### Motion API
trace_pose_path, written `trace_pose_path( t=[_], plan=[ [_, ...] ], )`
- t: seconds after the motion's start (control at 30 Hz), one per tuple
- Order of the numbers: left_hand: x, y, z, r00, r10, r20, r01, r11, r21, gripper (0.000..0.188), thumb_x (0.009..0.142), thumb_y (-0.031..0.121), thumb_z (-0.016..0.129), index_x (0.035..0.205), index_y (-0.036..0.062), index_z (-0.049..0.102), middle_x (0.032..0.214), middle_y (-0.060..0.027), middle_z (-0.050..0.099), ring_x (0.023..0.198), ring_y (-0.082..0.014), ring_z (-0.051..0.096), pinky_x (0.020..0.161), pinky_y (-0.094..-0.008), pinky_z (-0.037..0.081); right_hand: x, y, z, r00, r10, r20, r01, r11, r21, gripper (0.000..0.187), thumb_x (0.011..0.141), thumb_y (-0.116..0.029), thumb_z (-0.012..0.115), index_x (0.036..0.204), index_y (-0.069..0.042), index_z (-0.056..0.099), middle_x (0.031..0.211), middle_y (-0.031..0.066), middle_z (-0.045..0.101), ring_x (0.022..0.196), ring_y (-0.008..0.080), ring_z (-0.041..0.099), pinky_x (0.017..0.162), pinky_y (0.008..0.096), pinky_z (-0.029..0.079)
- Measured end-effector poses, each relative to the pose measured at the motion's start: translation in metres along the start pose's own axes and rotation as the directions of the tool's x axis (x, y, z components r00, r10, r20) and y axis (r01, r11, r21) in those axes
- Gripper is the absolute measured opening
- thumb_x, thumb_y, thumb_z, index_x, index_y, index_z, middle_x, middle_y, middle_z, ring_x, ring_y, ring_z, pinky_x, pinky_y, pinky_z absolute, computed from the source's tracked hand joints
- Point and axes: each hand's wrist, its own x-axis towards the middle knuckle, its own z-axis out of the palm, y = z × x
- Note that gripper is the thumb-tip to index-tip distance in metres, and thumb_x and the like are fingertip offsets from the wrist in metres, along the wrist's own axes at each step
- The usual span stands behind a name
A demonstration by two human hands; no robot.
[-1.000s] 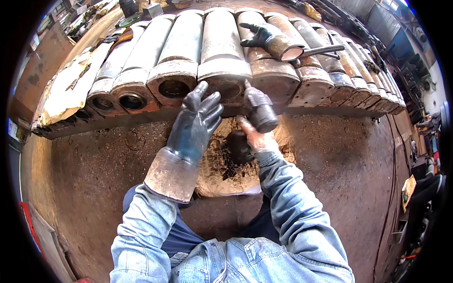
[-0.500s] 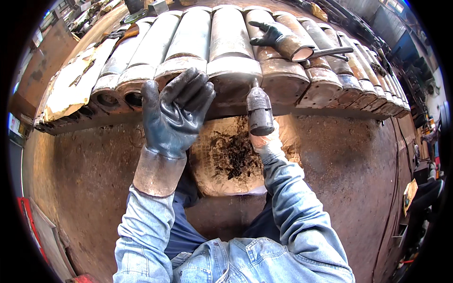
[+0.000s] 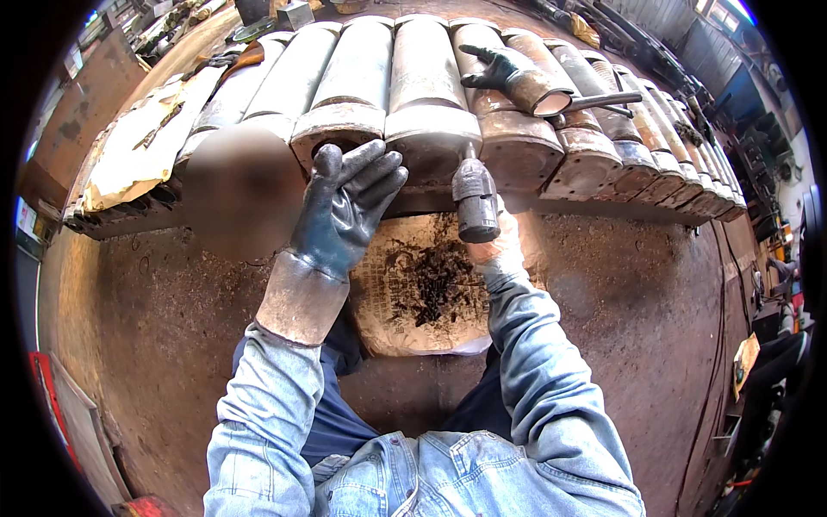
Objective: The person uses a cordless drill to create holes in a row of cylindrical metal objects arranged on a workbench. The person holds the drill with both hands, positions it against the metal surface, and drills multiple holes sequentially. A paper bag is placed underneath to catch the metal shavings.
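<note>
My left hand, in a dark coated glove with a dirty tan cuff, is raised with its fingers stretched out. It holds nothing and is in front of the end of a metal cylinder. My right hand, without a glove, grips a dark, barrel-shaped hand tool with a narrow tip. That tip points at the lower right rim of the neighbouring cylinder's round end; contact cannot be made out. The tool hides most of my right fingers.
Several cylinders lie side by side in a curved-looking row. An empty glove and a dark rod rest on them at right, brown paper at left. Below, stained cardboard bears dark debris. A blurred round patch hides some cylinder ends.
My left hand has shifted a little to the right, its fingers tilting that way. The right hand and tool stay at the same cylinder end. A blurred patch has appeared at left.
</note>
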Motion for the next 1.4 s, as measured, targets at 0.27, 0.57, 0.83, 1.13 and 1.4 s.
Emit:
trace_pose_path(
  t=[0.27,0.57,0.83,1.13,1.4],
  plan=[
    [0.011,-0.019,-0.001,0.999,0.030,-0.034,-0.026,0.992,0.123,0.084,0.092,0.064,0.066,0.138,-0.0050,0.055,0.133,-0.0245,0.064,0.124,-0.0370,0.063,0.115,-0.0478,0.046,0.003,-0.020,-0.021,0.982,0.044,0.186,-0.025,0.994,-0.105,0.041,0.101,-0.022,0.066,0.137,-0.005,0.056,0.120,0.0063,0.065,0.104,0.0175,0.063,0.092,0.0319,0.053],
    [0.025,-0.055,0.003,0.979,-0.122,-0.163,0.155,0.966,0.209,0.050,0.095,0.043,0.073,0.129,0.0092,0.058,0.134,-0.0161,0.062,0.118,-0.0297,0.066,0.105,-0.0457,0.056,-0.052,-0.083,0.015,0.964,-0.079,0.253,0.263,0.396,-0.880,0.063,0.093,-0.030,0.077,0.145,-0.007,0.052,0.132,0.0119,0.063,0.120,0.0250,0.061,0.105,0.0384,0.049],
    [0.019,-0.074,0.038,0.865,-0.457,-0.208,0.499,0.830,0.250,0.055,0.096,0.047,0.071,0.118,-0.0025,0.067,0.112,-0.0174,0.072,0.103,-0.0255,0.072,0.091,-0.0373,0.062,-0.102,-0.109,0.018,0.912,0.024,0.410,0.348,0.485,-0.802,0.069,0.094,-0.030,0.073,0.153,-0.009,0.044,0.151,0.0155,0.051,0.142,0.0308,0.047,0.118,0.0401,0.039],
    [0.008,-0.096,0.052,0.926,-0.367,0.087,0.377,0.899,-0.224,0.039,0.105,0.031,0.056,0.113,-0.0059,0.066,0.110,-0.0218,0.072,0.107,-0.0364,0.069,0.098,-0.0534,0.057,-0.129,-0.132,0.029,0.952,0.156,0.264,0.111,0.627,-0.771,0.059,0.093,-0.026,0.076,0.144,-0.008,0.053,0.140,0.0143,0.061,0.132,0.0302,0.057,0.111,0.0383,0.045],
    [0.026,-0.108,0.042,0.989,-0.137,-0.061,0.137,0.991,-0.009,0.018,0.097,0.003,0.046,0.105,-0.0033,0.060,0.104,-0.0239,0.069,0.099,-0.0390,0.070,0.095,-0.0509,0.060,-0.110,-0.124,0.026,0.940,0.215,0.267,0.037,0.712,-0.701,0.069,0.087,-0.013,0.079,0.149,-0.006,0.049,0.148,0.0169,0.054,0.139,0.0318,0.050,0.116,0.0401,0.040]
  ],
)
